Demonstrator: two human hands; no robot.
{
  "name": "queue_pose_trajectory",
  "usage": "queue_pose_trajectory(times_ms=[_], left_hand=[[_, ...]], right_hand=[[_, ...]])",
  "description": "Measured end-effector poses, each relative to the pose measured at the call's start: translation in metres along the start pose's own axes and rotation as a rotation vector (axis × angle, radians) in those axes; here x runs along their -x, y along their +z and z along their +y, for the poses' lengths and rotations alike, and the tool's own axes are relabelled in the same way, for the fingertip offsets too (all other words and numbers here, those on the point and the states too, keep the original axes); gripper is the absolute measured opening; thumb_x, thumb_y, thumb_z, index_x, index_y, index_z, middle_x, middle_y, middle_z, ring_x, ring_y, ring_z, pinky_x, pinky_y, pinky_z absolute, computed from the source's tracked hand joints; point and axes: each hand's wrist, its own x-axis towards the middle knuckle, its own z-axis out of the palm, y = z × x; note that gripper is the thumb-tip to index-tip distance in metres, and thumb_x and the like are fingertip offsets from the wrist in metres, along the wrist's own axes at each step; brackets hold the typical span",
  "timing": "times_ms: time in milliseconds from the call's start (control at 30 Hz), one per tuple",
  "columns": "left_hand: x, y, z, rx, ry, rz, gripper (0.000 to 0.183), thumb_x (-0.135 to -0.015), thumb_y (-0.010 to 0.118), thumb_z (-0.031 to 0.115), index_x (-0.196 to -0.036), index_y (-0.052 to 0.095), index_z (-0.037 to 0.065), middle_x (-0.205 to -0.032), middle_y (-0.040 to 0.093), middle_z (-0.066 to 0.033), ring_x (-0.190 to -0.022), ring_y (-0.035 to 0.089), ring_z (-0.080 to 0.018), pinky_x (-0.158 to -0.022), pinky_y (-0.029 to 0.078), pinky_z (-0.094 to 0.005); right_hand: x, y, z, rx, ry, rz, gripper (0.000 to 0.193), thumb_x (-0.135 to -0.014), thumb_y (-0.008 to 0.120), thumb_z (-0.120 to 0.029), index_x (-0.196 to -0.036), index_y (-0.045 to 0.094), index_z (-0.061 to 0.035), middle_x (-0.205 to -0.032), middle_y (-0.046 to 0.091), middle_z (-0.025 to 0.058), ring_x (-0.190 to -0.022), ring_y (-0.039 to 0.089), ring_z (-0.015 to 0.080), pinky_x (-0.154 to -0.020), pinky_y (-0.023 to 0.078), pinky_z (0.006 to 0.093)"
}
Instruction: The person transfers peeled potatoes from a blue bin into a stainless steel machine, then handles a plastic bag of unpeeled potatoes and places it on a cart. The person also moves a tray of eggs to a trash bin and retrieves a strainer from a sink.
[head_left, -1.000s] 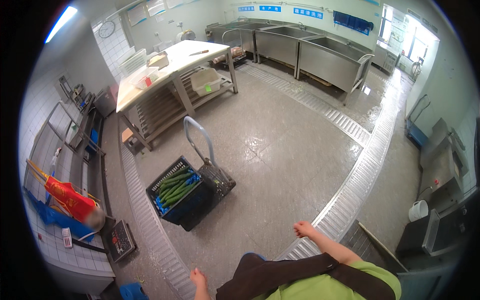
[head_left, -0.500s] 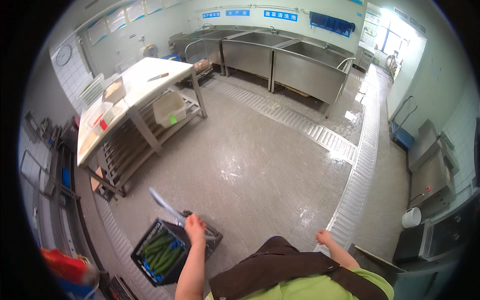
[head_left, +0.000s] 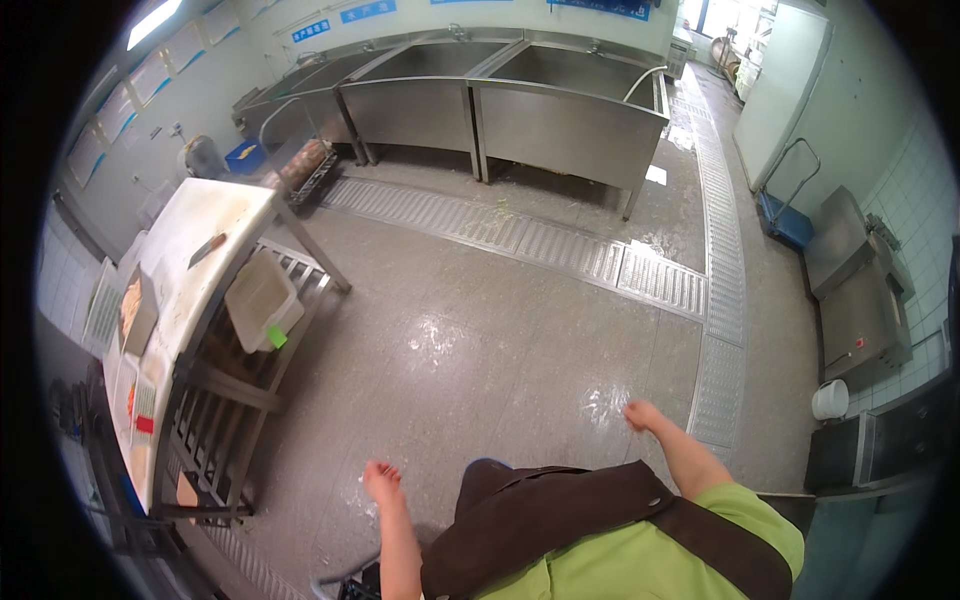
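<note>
My left hand (head_left: 382,482) hangs low in front of me above the floor, its fingers loosely curled with nothing in them. Farther right, my right hand (head_left: 643,415) is held out from the body, fingers folded and holding nothing. Neither one touches anything. Beside my left forearm, at the lower edge, a small piece of a dark cart with a bent grey handle (head_left: 322,585) shows; the rest of it is cut off.
A white-topped worktable (head_left: 215,215) stands at left with a knife (head_left: 207,250) on it and a white tub (head_left: 263,300) on its lower shelf. Steel sinks (head_left: 410,115) line the far wall. A blue trolley (head_left: 785,220) and a white bucket (head_left: 830,400) are at right; drain grates (head_left: 560,250) cross the wet-looking floor.
My view has moved forward, nearer the sinks and table. The black crate of cucumbers has dropped out of view at lower left. My left hand is now apart from the cart handle.
</note>
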Motion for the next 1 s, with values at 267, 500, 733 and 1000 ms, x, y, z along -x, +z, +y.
queue_pose_trajectory(times_ms=[267, 500, 733, 1000], left_hand=[[-0.193, 0.157, 0.106, -0.039, 0.022, 0.154, 0.019, -0.089, 0.045, 0.026, -0.084, 0.049, 0.008, -0.071, 0.052, -0.005, -0.057, 0.049, -0.0168, -0.047, 0.04, -0.0286], [-0.24, 0.571, 0.17, -0.138, 0.084, -0.415, 0.013, -0.091, 0.049, 0.02, -0.089, 0.05, 0.006, -0.073, 0.055, -0.0061, -0.055, 0.051, -0.0149, -0.044, 0.042, -0.0263], [-0.226, 0.867, 0.162, -0.081, -0.141, -0.813, 0.017, -0.093, 0.049, 0.024, -0.089, 0.051, 0.008, -0.077, 0.057, -0.0042, -0.06, 0.054, -0.0166, -0.051, 0.044, -0.0288], [-0.318, 1.049, 0.175, -0.077, -0.207, -0.658, 0.026, -0.093, 0.047, 0.036, -0.085, 0.053, 0.012, -0.076, 0.057, -0.0007, -0.066, 0.052, -0.0161, -0.058, 0.043, -0.0292]], right_hand=[[-0.197, -0.146, -0.268, -0.528, -0.197, 0.102, 0.025, -0.087, 0.053, -0.025, -0.096, 0.057, -0.002, -0.077, 0.061, 0.0058, -0.06, 0.058, 0.0132, -0.053, 0.049, 0.0294], [-0.291, -0.233, -0.237, -0.776, 0.08, 0.088, 0.027, -0.088, 0.054, -0.027, -0.102, 0.055, -0.004, -0.083, 0.061, 0.0062, -0.063, 0.059, 0.0143, -0.05, 0.049, 0.0287], [-0.394, -0.344, -0.175, -1.158, 0.514, 0.259, 0.023, -0.087, 0.056, -0.024, -0.1, 0.056, -0.005, -0.08, 0.059, 0.0057, -0.061, 0.057, 0.0141, -0.051, 0.049, 0.0287], [-0.644, -0.598, -0.306, -1.192, 0.089, 0.273, 0.023, -0.088, 0.056, -0.027, -0.094, 0.057, -0.0043, -0.081, 0.057, 0.0047, -0.061, 0.053, 0.0117, -0.052, 0.045, 0.0264]])
